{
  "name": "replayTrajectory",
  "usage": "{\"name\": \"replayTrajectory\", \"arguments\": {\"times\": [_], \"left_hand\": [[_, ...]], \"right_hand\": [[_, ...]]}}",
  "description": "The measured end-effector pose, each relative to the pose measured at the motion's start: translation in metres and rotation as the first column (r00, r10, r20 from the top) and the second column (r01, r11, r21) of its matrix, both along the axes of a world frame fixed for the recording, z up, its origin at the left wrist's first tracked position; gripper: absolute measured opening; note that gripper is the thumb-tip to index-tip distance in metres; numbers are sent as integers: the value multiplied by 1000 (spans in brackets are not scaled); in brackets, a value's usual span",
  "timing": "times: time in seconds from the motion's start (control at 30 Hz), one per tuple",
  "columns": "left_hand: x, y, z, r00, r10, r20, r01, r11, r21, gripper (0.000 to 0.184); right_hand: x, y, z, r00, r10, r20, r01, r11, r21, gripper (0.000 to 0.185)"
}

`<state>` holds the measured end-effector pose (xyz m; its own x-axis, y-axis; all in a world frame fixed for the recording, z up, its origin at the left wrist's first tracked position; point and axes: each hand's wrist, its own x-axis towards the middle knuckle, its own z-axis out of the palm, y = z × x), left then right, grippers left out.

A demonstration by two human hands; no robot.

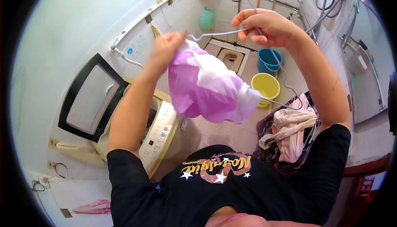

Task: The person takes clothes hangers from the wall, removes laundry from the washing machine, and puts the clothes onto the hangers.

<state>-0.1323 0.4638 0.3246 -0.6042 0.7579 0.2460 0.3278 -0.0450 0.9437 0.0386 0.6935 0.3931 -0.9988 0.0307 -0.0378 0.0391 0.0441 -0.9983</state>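
Observation:
A purple and white garment [206, 82] hangs in the middle of the view, partly around a thin grey wire hanger [278, 61]. My left hand [167, 49] is closed on the upper left edge of the cloth, by one end of the hanger. Higher up on the right, my right hand [264, 28] holds the hanger between thumb and fingers, just below its hook. The hanger's lower bar runs from the right side of the garment to a bent corner above the pile of clothes.
An open-lidded washing machine [159, 134] stands at left. Behind the garment are a squat toilet [230, 57], a blue bucket [269, 61] and a yellow bucket [265, 87]. Pink and cream clothes [291, 130] lie in a heap at right, near a mirror [366, 78].

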Motion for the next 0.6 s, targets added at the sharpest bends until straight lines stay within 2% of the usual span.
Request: {"name": "replayTrajectory", "arguments": {"times": [0.03,0.07,0.13,0.17,0.2,0.23,0.27,0.3,0.33,0.37,0.4,0.47,0.53,0.6], "left_hand": [[-4,6,8,971,-33,236,5,993,119,25],[-8,14,6,970,-44,238,16,992,122,25],[-16,28,-5,998,62,-12,-62,998,0,25],[-17,33,-7,998,55,-12,-55,998,6,25],[-18,38,-10,922,280,-269,-276,960,54,25],[-20,42,-14,733,473,-489,-461,874,154,26],[-26,47,-19,791,466,-397,-411,885,218,19],[-29,52,-29,795,458,-398,-404,889,216,19],[-30,55,-42,608,519,-602,-367,855,366,18],[-28,55,-49,361,578,-732,-289,815,501,20],[-9,45,-49,364,547,-754,-300,835,461,27],[27,26,-80,596,442,-670,-306,897,320,27],[76,9,-110,898,189,-397,-216,976,-24,33],[87,18,-153,816,369,-445,-316,929,190,39]], "right_hand": [[3,1,-2,999,36,40,-36,999,7,23],[6,0,-4,999,39,4,-39,999,-35,22],[15,1,-2,1000,-11,-5,10,1000,-24,22],[19,2,-1,999,-49,-16,49,999,-20,22],[20,7,-4,998,-57,-17,57,998,-19,22],[20,14,-11,999,-50,-2,50,998,-45,23],[20,19,-16,999,-42,9,43,997,-70,24],[21,21,-17,999,-51,10,52,996,-72,24],[23,21,-19,997,-77,6,77,992,-104,25],[22,21,-20,995,-98,4,97,987,-131,26],[20,21,-23,991,-132,8,132,980,-150,26],[18,25,-33,981,-195,24,196,963,-185,26],[14,28,-42,978,-207,33,209,954,-216,26],[5,34,-53,973,-222,62,231,938,-258,26]]}}
